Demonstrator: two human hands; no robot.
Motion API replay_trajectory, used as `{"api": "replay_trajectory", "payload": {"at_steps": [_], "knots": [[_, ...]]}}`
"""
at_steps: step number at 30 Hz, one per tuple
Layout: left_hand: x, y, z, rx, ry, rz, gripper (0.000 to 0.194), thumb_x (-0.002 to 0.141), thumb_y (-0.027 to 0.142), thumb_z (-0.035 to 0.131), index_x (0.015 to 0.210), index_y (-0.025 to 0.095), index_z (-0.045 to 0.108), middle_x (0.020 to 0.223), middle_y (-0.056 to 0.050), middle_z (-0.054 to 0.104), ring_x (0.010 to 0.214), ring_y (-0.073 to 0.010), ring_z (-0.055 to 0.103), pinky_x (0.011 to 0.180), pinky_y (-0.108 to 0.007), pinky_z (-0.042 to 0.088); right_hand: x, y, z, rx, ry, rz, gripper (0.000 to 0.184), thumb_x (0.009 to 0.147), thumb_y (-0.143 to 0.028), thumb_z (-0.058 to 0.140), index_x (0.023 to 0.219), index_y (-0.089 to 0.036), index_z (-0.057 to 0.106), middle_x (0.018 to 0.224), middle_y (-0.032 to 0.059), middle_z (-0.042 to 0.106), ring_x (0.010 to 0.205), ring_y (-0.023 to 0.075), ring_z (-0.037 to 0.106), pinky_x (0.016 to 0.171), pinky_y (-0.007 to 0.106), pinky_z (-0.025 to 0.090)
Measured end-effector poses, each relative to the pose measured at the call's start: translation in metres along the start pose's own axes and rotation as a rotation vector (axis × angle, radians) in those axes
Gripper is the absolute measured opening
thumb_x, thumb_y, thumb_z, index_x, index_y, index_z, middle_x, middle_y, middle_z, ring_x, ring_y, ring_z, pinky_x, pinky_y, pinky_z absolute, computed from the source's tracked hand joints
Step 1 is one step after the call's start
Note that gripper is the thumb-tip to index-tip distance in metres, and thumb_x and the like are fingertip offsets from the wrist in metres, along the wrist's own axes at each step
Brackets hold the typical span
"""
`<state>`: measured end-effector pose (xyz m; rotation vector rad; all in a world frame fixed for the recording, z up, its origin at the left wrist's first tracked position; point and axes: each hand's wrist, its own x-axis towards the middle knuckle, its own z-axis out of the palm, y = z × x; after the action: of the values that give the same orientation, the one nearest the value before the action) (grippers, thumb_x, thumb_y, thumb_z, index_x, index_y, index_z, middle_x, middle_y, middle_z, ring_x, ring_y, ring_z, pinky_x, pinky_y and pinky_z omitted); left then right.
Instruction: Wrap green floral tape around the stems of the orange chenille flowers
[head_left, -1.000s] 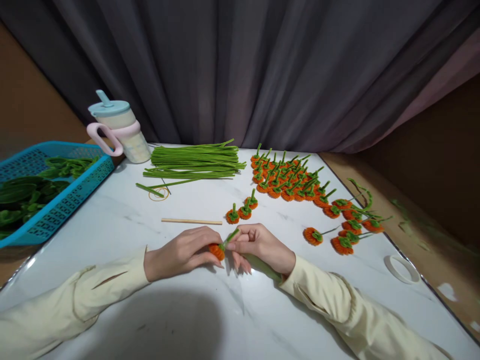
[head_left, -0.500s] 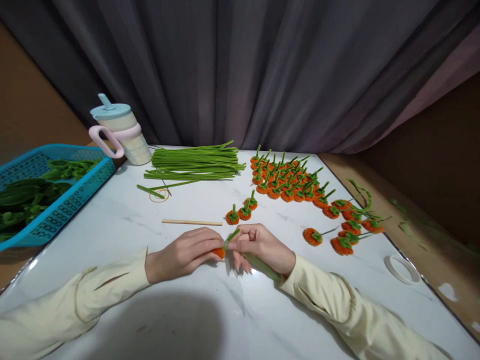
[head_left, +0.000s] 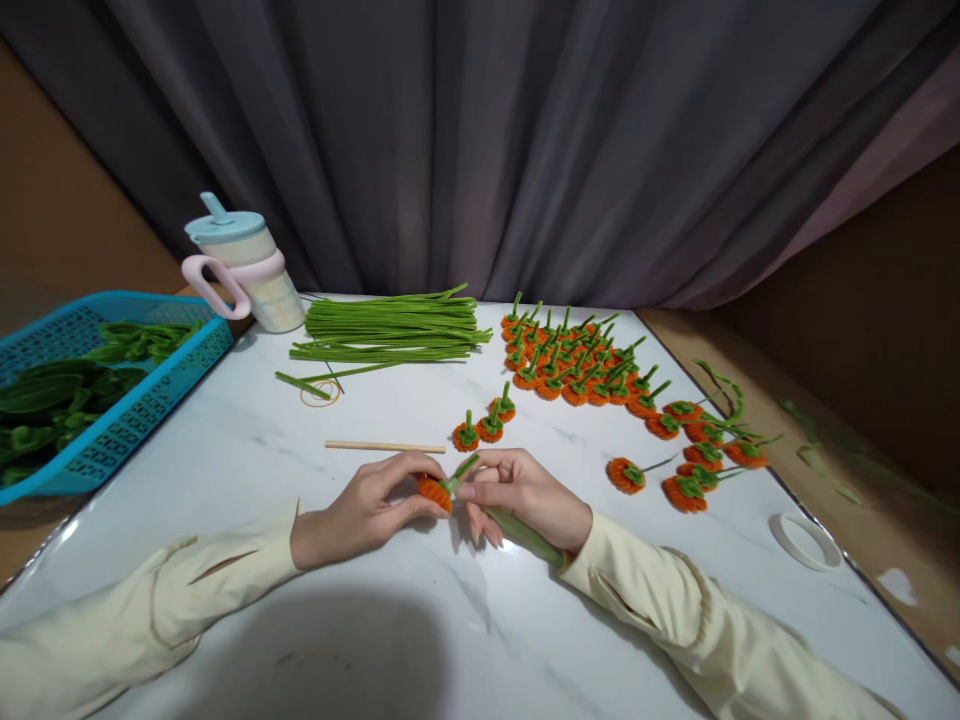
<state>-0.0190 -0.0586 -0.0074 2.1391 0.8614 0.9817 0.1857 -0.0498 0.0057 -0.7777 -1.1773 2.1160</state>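
Observation:
Between the thumb and fingers of my left hand is a small orange pipe-cleaner pumpkin, tilted on its side. Its green stem slants up to the right. My right hand is closed in a pinch at the base of that stem, the lower fingers curled beneath. What exactly lies between the right fingertips is partly hidden. A pale green strip shows under the right wrist. Just beyond the hands stand several finished pumpkins with upright stems, and a thin wooden stick lies to their left.
Green pipe cleaners lie in a bundle at the back. Many orange pumpkins are grouped at back right. A blue basket with green pieces, a lidded tumbler, an orange rubber band and a roll of tape surround the work area.
My left fingers have opened around the pumpkin, the index finger lifting and arching, so more of its orange body shows. My right hand keeps its pinch at the stem in nearly the same place.

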Motion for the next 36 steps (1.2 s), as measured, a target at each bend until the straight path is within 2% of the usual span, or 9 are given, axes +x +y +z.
{"api": "replay_trajectory", "payload": {"at_steps": [7,12,18,23,25,30,36], "knots": [[-0.002,-0.005,0.002,0.128,0.004,0.142,0.013,0.088,0.012,0.053,0.1,0.017,0.054,0.09,-0.005,0.061,0.086,-0.0141,0.058,0.078,-0.025,0.048,0.002,0.002,-0.002,0.032,0.043,0.016,0.021,0.07,-0.027,0.071,0.075,-0.009,0.061,0.05,0.0035,0.065,0.031,0.0082,0.051,0.033,0.016,0.041],[0.0,-0.008,0.001,0.129,0.058,0.054,0.008,0.089,0.015,0.053,0.097,0.017,0.054,0.089,-0.005,0.059,0.08,-0.0133,0.057,0.071,-0.024,0.047,0.003,0.002,-0.003,0.045,0.034,0.042,0.021,0.068,-0.026,0.072,0.072,-0.009,0.061,0.049,0.0041,0.065,0.03,0.0088,0.051,0.031,0.016,0.04],[0.006,-0.001,-0.001,0.214,-0.092,0.066,0.011,0.087,0.022,0.055,0.095,0.015,0.055,0.086,-0.006,0.061,0.08,-0.0164,0.056,0.073,-0.028,0.046,0.004,0.002,-0.004,0.05,0.037,-0.042,0.02,0.072,-0.026,0.071,0.082,-0.01,0.062,0.049,0.0009,0.064,0.03,0.0079,0.05,0.031,0.016,0.039],[0.01,0.002,-0.001,0.283,-0.134,0.052,0.011,0.086,0.019,0.05,0.094,0.016,0.056,0.085,-0.007,0.061,0.085,-0.0194,0.054,0.079,-0.034,0.043,0.004,0.004,-0.005,0.032,0.054,-0.055,0.022,0.074,-0.028,0.071,0.086,-0.011,0.064,0.049,-0.0001,0.064,0.031,0.0071,0.049,0.032,0.016,0.038],[0.01,0.003,-0.001,0.294,-0.122,0.071,0.013,0.085,0.019,0.05,0.096,0.016,0.058,0.088,-0.007,0.062,0.093,-0.0214,0.053,0.084,-0.036,0.041,0.004,0.005,-0.005,0.025,0.063,-0.056,0.023,0.074,-0.029,0.071,0.087,-0.01,0.066,0.049,-0.0001,0.063,0.031,0.007,0.049,0.032,0.016,0.038],[0.008,0.004,-0.001,0.242,-0.009,0.076,0.016,0.086,0.023,0.051,0.097,0.018,0.062,0.103,-0.009,0.062,0.11,-0.0263,0.043,0.094,-0.045,0.034,0.004,0.006,-0.004,-0.026,0.047,-0.054,0.03,0.074,-0.033,0.071,0.092,-0.009,0.068,0.05,0.0012,0.064,0.033,0.0076,0.051,0.035,0.017,0.04],[0.012,0.007,0.009,0.126,-0.016,-0.035,0.019,0.091,0.027,0.048,0.081,0.017,0.061,0.082,-0.006,0.063,0.105,-0.024,0.045,0.089,-0.042,0.037,0.0,0.004,0.0,-0.095,0.006,-0.029,0.04,0.073,-0.038,0.073,0.101,-0.01,0.065,0.051,0.0002,0.064,0.035,0.008,0.052,0.039,0.019,0.042]]}}
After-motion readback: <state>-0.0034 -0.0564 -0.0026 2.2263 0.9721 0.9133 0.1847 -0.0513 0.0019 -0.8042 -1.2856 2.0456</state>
